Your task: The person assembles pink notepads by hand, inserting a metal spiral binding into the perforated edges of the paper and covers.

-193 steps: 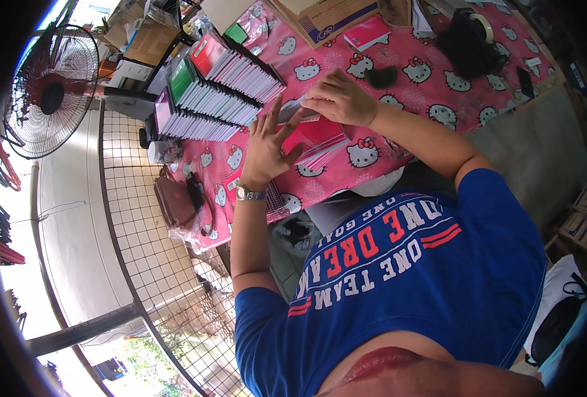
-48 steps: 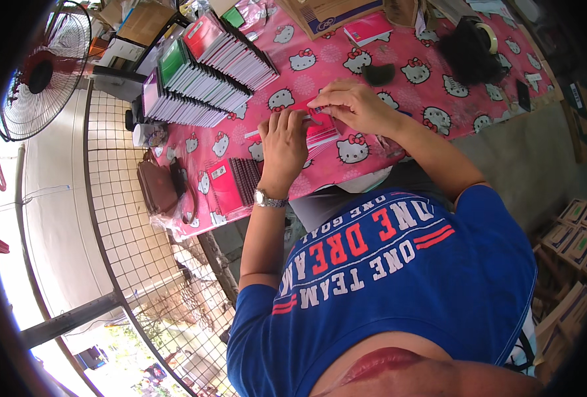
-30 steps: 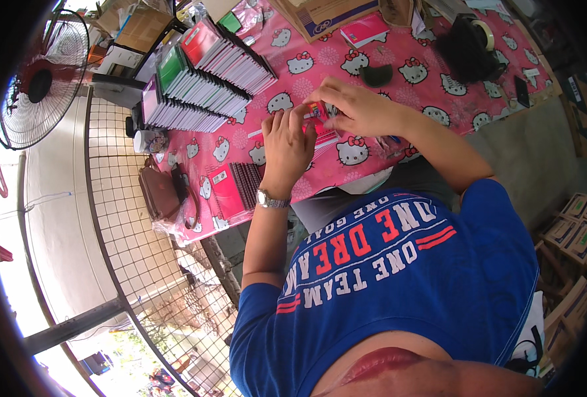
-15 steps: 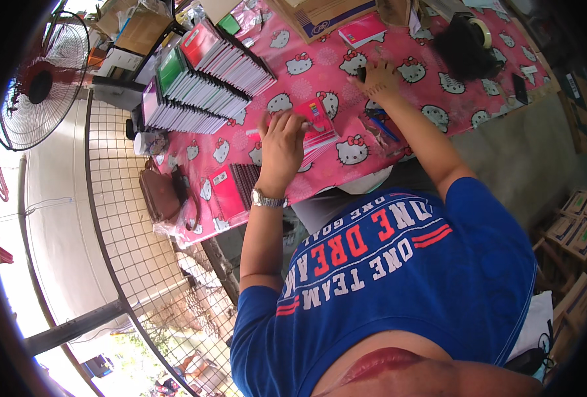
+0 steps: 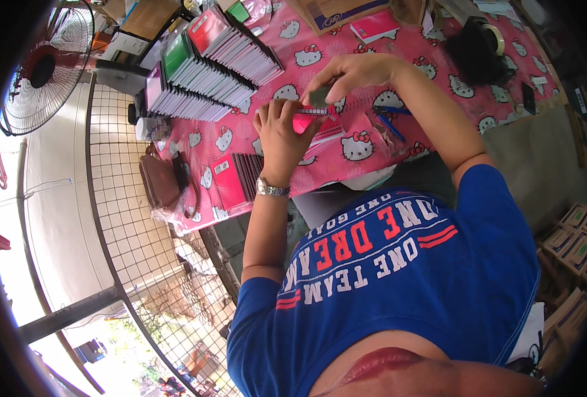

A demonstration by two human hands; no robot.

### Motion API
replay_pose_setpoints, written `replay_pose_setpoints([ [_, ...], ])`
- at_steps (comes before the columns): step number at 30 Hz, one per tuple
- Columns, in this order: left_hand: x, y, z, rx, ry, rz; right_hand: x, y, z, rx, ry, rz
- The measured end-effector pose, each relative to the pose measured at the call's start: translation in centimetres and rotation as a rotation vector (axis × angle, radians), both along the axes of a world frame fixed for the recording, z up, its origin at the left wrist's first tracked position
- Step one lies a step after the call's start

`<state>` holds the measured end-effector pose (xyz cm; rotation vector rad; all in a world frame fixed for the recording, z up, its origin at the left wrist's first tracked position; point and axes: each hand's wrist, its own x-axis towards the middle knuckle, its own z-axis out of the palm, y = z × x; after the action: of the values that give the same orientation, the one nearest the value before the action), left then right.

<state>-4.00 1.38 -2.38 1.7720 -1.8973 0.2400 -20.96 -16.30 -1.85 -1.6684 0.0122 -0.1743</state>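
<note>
A red notebook (image 5: pixel 324 126) lies on top of a small stack near the table's middle. My left hand (image 5: pixel 285 129), wearing a metal watch, grips its left end, fingers at the far edge and thumb across the cover. Above that far edge, my right hand (image 5: pixel 359 71) pinches a small dark greenish flat piece (image 5: pixel 318 98). The piece is right beside a row of dark binding teeth along the notebook's edge; whether it touches them I cannot make out. To the left of my left wrist lie several red notebooks with dark spiral binding (image 5: pixel 229 181).
Tall stacks of spiral notebooks (image 5: pixel 204 73) stand at the back left. Blue-handled pliers (image 5: pixel 391 122) lie right of the notebook. A pink pad (image 5: pixel 374 26), a cardboard box (image 5: pixel 336 13), a tape roll (image 5: pixel 496 41) and a phone (image 5: pixel 528 98) are farther off. A brown bag (image 5: pixel 161 182) sits at the left edge.
My right hand has come left from the tabletop to the notebook's far edge, bringing the small dark piece. My left hand has lowered and closed on the notebook.
</note>
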Motion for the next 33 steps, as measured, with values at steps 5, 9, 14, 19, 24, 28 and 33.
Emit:
replay_pose_setpoints([
  [5, 2.5, 0.4, 0.1, 0.001, 0.147, -0.046, 1.0, -0.5, 0.3, 0.37, -0.11, 0.194],
  [9, 4.0, 0.7, -0.4, 0.041, 0.25, -0.056, 2.4, -1.2, 0.0, 0.176, -0.009, 0.066],
  [14, 4.3, 0.5, -0.1, 0.074, 0.354, -0.07, 3.5, -1.1, 0.0, 0.145, 0.067, 0.158],
  [19, 4.8, -0.2, 0.1, 0.182, 0.403, -0.092, 4.0, -1.3, 0.5, 0.037, 0.034, 0.121],
  [24, 4.9, -0.7, 0.3, 0.189, 0.447, -0.119, 4.7, -1.4, 0.5, -0.136, 0.191, 0.055],
  [28, 4.9, -0.5, 0.4, 0.178, 0.465, -0.119, 4.0, -0.8, 1.0, 0.51, -0.229, 0.262],
  [33, 5.0, -0.7, 0.3, 0.196, 0.458, -0.092, 4.4, -1.5, -0.8, 0.156, -0.015, 0.016],
])
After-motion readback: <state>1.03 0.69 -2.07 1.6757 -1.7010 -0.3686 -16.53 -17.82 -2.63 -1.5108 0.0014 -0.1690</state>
